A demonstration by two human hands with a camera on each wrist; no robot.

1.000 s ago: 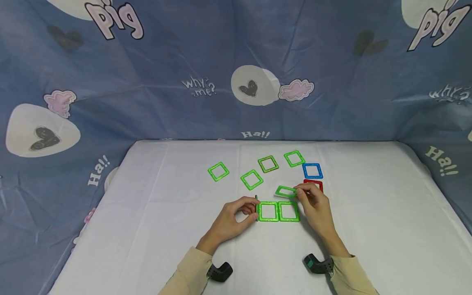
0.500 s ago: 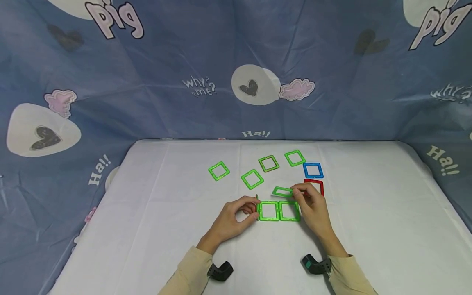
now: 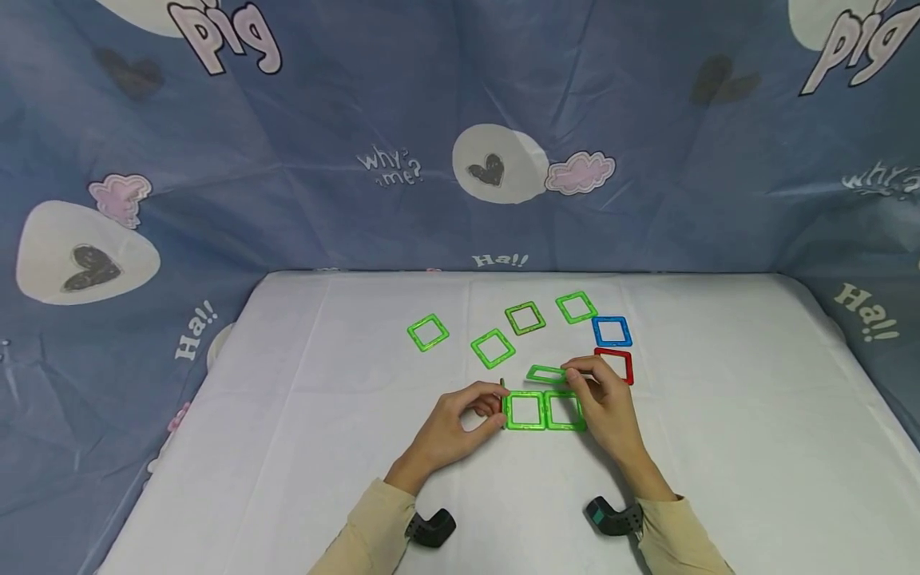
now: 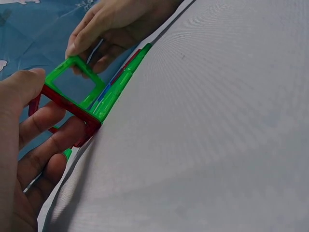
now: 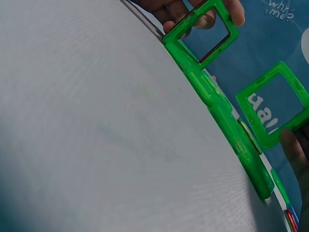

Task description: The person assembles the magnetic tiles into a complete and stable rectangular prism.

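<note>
Two green square magnetic tiles lie flat and edge to edge; the left one (image 3: 525, 429) meets an upright tile at its left side, and the right one (image 3: 565, 427) lies below my right hand. With thumb and fingers, my left hand (image 3: 453, 427) holds the upright tile, which shows a red frame (image 4: 72, 105) in the left wrist view and a green face (image 5: 176, 50) in the right wrist view. My right hand (image 3: 609, 407) pinches another green magnetic tile (image 3: 544, 374) by its right edge, tilted above the flat pair.
Farther back lie several loose green tiles, among them one at the left (image 3: 428, 333) and one nearer the middle (image 3: 493, 349). A blue tile (image 3: 612, 331) and a red tile (image 3: 629, 369) lie beyond my right hand. A printed blue cloth (image 3: 460, 224) hangs behind the white table (image 3: 323, 463).
My right hand has moved slightly to the left with the green magnetic tile, uncovering more of the red tile behind. My left hand has kept its place at the upright tile.
</note>
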